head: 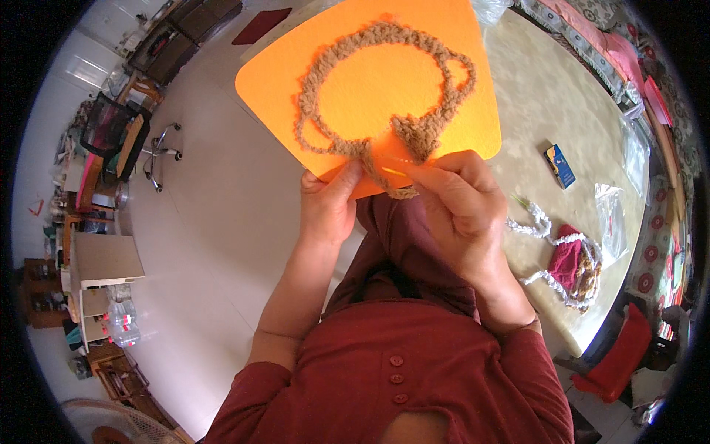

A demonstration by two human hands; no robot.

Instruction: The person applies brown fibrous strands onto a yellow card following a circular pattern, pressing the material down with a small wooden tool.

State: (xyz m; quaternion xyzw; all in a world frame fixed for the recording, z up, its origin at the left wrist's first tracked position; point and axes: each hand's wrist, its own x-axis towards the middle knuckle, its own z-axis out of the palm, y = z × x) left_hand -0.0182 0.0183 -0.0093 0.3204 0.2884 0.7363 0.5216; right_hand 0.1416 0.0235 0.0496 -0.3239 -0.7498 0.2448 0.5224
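An orange felt-like sheet (383, 89) is held up before me, with thick fuzzy brown yarn (327, 61) laid on it as a ring with small side loops. My left hand (330, 205) grips the sheet's lower edge, its thumb on top beside the yarn. A loose brown yarn tail (380, 177) hangs over that edge between my hands. The fingertips of my right hand (466, 205) pinch a slim yellow needle-like piece (394, 171) just under a denser yarn patch (419, 136). My right fingers partly hide the lower edge.
To the right, a pale table (532, 105) bears a small blue box (560, 166), clear plastic bags (610, 222) and a magenta, brown and white yarn piece (568, 261). A wheeled office chair (119, 133) stands left, with bottles (122, 322) and a fan (119, 422) nearer.
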